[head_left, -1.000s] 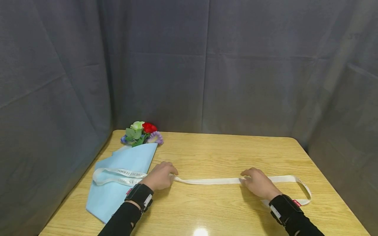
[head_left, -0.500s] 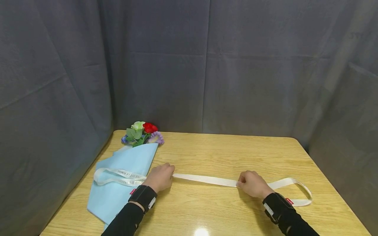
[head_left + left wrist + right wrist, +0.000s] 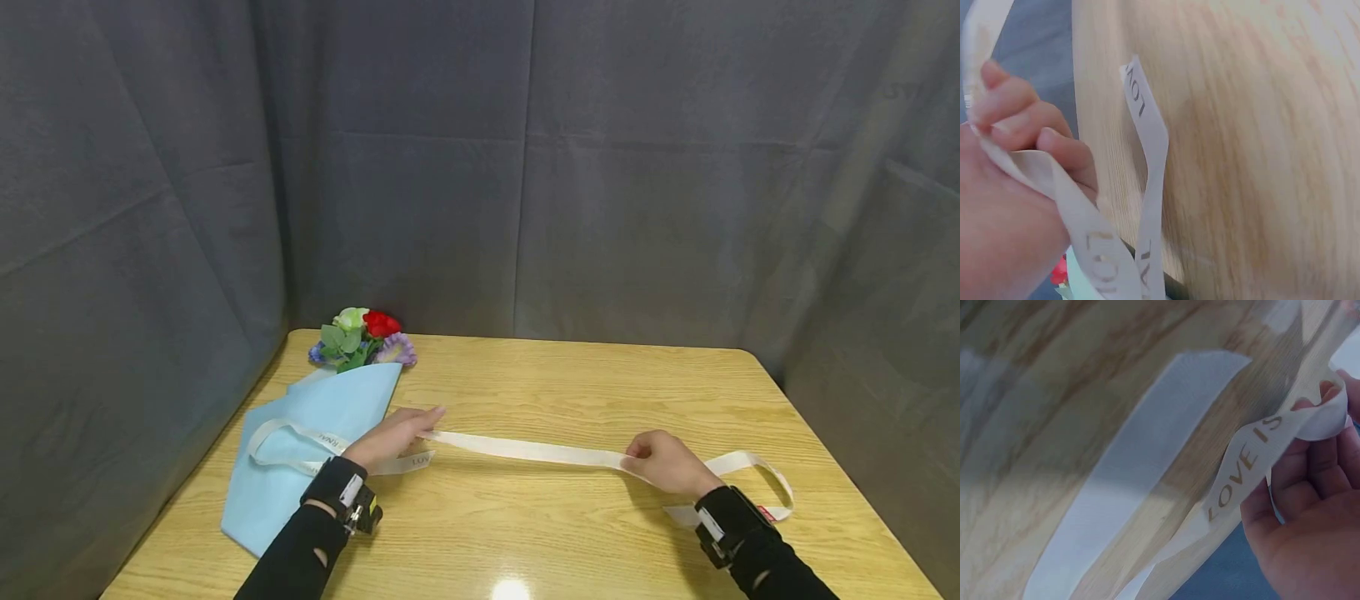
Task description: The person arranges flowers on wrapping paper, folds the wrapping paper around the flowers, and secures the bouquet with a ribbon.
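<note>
A long white ribbon [image 3: 525,450] with printed lettering stretches between the two hands above the table. My left hand [image 3: 390,439] pinches it near the bouquet; in the left wrist view the ribbon [image 3: 1085,219] passes between its curled fingers [image 3: 1054,147]. My right hand [image 3: 667,463] pinches the ribbon between thumb and fingertips, and in the right wrist view gold letters show on the ribbon [image 3: 1241,462]. Beyond each hand a loop runs back: one over the blue wrapping paper [image 3: 300,425], the other on the table at right. The ribbon's cut end [image 3: 1138,94] lies free beside the left hand.
Artificial-looking flowers [image 3: 360,340], red, pale green, purple and blue, poke out of the wrapping at the table's far left. The light wooden table [image 3: 570,383] is enclosed by grey cloth [image 3: 637,208] at the back and sides.
My left hand has shifted slightly left and a loose ribbon end now shows beside it. My right hand has closed on the ribbon, then moved a little right, drawing it taut.
</note>
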{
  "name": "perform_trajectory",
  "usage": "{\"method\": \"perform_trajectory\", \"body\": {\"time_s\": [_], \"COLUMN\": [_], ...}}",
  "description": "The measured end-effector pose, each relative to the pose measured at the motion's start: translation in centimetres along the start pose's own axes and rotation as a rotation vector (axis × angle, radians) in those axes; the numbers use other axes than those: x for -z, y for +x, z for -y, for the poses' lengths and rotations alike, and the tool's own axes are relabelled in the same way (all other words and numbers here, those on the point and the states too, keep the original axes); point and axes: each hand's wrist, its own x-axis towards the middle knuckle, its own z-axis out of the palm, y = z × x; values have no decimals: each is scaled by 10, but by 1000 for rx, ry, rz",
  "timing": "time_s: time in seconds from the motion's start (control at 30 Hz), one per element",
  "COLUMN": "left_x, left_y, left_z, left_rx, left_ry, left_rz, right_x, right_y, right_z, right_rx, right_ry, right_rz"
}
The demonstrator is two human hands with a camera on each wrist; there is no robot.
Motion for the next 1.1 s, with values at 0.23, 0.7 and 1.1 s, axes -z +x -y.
{"method": "perform_trajectory", "body": {"time_s": [0.23, 0.7, 1.1], "left_x": [0, 8, 66], "left_y": [-2, 3, -36], "left_z": [2, 5, 38], "left_rx": [-43, 298, 260], "left_ry": [197, 702, 750], "left_rz": [-45, -436, -544], "right_x": [3, 11, 50], "right_y": [-2, -11, -31], "right_z": [1, -4, -28], "right_rx": [-25, -37, -149], "right_ry": [3, -3, -49], "right_rz": [-24, -11, -44]}}
